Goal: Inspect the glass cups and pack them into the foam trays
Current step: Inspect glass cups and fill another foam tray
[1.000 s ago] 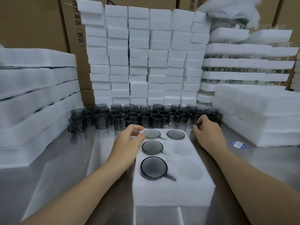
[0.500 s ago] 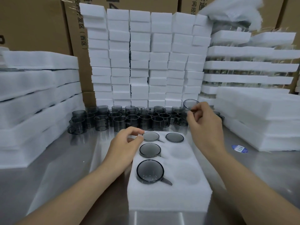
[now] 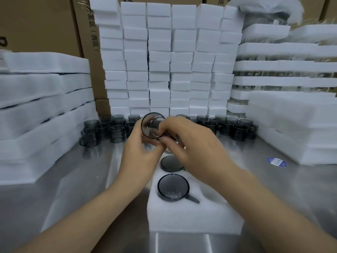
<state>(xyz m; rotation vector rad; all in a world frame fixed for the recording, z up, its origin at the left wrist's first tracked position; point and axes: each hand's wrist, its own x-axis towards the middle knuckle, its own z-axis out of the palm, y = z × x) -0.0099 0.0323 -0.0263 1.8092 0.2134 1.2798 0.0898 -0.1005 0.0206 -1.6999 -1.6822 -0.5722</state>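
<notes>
A smoky grey glass cup (image 3: 152,125) is held tilted above the far end of the white foam tray (image 3: 197,216), its rim facing me. My right hand (image 3: 193,143) grips it from the right near the handle, and my left hand (image 3: 140,156) cups it from below and the left. Two cups sit upside down in the tray's left column: the near one (image 3: 173,187) with its handle pointing right, another (image 3: 170,163) behind it. My hands hide the tray's far slots.
Several loose grey cups (image 3: 235,128) stand in rows on the steel table (image 3: 76,179) behind the tray. Stacked foam blocks (image 3: 164,57) form a wall at the back, foam sheets (image 3: 42,110) are piled left and right. A blue sticker (image 3: 276,161) lies at right.
My right hand lifted a cup from the row at the back right and carried it left over the tray. My left hand rose off the tray's edge to meet the cup.
</notes>
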